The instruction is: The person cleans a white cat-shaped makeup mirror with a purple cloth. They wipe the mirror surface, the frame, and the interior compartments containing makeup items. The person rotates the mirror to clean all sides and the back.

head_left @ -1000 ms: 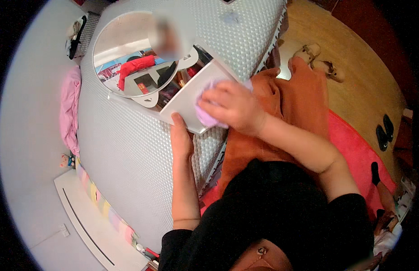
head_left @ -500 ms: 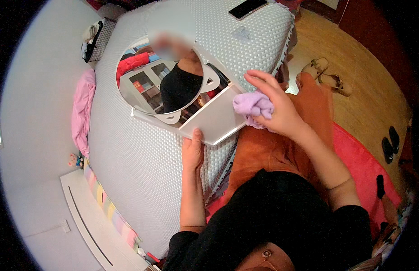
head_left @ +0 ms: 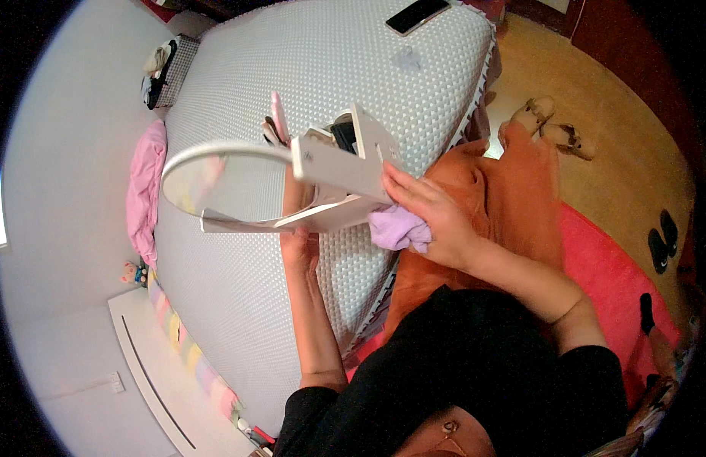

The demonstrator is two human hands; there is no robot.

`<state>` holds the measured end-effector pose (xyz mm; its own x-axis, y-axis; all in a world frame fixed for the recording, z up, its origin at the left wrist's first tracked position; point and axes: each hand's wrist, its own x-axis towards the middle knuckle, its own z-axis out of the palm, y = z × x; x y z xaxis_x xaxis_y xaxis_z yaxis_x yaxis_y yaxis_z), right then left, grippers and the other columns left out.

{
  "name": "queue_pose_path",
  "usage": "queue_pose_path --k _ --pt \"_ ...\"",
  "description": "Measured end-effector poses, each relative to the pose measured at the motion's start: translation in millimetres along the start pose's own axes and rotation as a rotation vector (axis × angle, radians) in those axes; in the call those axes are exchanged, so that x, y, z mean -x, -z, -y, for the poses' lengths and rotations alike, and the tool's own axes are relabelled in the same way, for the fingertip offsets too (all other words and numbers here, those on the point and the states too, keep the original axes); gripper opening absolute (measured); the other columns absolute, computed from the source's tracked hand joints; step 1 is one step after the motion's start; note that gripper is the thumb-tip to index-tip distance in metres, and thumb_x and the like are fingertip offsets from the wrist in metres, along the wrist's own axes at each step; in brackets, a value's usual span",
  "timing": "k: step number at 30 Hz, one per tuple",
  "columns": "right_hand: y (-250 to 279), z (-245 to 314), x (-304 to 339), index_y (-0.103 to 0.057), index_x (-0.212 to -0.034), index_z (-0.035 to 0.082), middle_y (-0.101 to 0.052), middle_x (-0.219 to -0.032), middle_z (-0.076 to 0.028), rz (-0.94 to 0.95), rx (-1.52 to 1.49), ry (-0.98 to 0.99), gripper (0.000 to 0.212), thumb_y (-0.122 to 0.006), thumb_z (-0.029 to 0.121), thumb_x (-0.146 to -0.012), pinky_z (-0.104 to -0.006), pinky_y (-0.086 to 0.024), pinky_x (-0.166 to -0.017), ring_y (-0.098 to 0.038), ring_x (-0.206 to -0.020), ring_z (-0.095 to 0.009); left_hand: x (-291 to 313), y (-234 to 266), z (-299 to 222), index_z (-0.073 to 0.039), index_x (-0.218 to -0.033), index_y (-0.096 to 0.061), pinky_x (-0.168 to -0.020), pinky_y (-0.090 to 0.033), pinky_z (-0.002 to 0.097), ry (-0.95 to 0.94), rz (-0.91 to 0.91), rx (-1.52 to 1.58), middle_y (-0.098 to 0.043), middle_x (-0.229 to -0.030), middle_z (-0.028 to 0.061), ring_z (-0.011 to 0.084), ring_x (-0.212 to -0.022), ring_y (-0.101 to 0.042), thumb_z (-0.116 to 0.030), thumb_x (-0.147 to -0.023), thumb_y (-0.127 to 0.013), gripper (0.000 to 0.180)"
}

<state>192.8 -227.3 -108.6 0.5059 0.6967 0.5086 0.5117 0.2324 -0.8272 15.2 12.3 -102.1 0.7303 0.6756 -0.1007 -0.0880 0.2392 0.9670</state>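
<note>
Wiping seems in hand over the bed (head_left: 231, 305), the left hand (head_left: 300, 247) gripping the white mirrored organizer (head_left: 330, 171), the right hand (head_left: 437, 217) clasping a lilac cloth (head_left: 399, 228), fingers against the organizer; the next stroke calls for steady support.

The box (head_left: 377, 145) is held at its near edge by the left hand (head_left: 300, 247), with the mirror (head_left: 223, 183) to that hand's left and the cloth (head_left: 399, 228) at the inner side of the right hand (head_left: 437, 225). On the bed (head_left: 231, 297), the phone (head_left: 418, 15) lies well beyond both hands. Sandals (head_left: 570, 142) and slippers (head_left: 659, 251) lie on the floor (head_left: 616, 164), right of the right hand.
</note>
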Motion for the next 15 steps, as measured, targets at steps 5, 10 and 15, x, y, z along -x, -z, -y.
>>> queue_pose_path --k 5,10,15 --pt "-17.9 -8.3 17.2 -0.044 -0.153 0.007 -0.032 -0.163 -0.020 0.031 -0.086 -0.098 0.089 -0.078 0.004 -0.071 -0.0432 -0.042 -0.109 -0.052 -0.129 -0.040 -18.7 27.2 31.1 -0.004 -0.155 -0.036 -0.115 -0.036 0.0456 -0.015 0.061 -0.101 -0.048 -0.152 0.0124 0.0279 -0.140 -0.045 -0.052 -0.075 -0.087 0.107" --pt "-8.6 -21.5 27.9 -0.048 -0.150 0.007 -0.035 -0.162 -0.020 0.092 -0.142 -0.134 0.079 -0.074 0.003 -0.076 -0.0420 -0.038 -0.114 -0.048 -0.139 -0.036 -14.4 43.8 41.7 -0.004 -0.151 -0.040 -0.111 -0.042 0.0401 0.131 -0.038 -0.122 -0.051 -0.147 0.0098 0.0243 -0.133 -0.051 -0.028 -0.088 -0.081 0.079" --pt "11.6 -10.9 19.6 -0.058 -0.139 0.004 -0.053 -0.146 -0.018 0.096 -0.273 -0.196 0.064 -0.074 0.002 -0.077 -0.0396 -0.043 -0.110 -0.055 -0.131 -0.032 52.7 8.5 28.3 -0.003 -0.147 -0.042 -0.108 -0.047 0.0435 0.123 -0.321 -0.366 -0.049 -0.145 0.0122 0.0260 -0.132 -0.052 -0.025 -0.102 -0.064 0.055"
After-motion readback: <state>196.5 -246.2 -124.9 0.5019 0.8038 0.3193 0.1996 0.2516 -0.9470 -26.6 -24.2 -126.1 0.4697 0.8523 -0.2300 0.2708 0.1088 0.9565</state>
